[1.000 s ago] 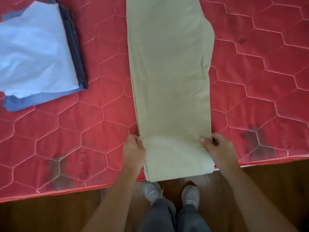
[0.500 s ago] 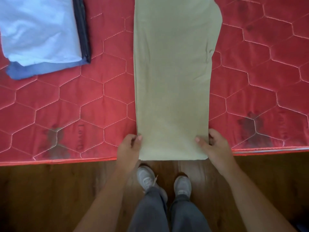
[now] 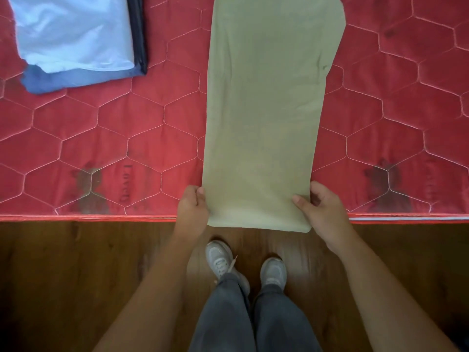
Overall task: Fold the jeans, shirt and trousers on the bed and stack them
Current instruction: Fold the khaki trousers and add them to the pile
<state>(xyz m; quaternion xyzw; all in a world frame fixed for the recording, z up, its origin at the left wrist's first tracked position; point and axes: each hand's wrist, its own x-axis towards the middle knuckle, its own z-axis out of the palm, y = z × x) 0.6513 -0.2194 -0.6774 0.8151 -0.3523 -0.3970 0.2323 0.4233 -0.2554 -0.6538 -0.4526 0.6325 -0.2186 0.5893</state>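
Over at the far left, the pale blue shirt point(image 3: 73, 31) lies folded, soft and slightly rumpled, on top of the folded jeans point(image 3: 76, 81), whose darker denim edge shows along the stack's right side and near side. Both rest on the bed point(image 3: 157, 138), a red mattress quilted in hexagons with a few dark stains near its front edge. Next, my left hand point(image 3: 192, 209) pinches the near left corner of the trousers point(image 3: 266, 110), thumb on top and fingers curled under the cloth. These khaki trousers lie as one long, smooth, flat strip running away from me, their near end hanging just past the mattress edge over the wooden floor point(image 3: 76, 275). My right hand point(image 3: 321, 209) grips the near right corner likewise, thumb pressed on the fabric.
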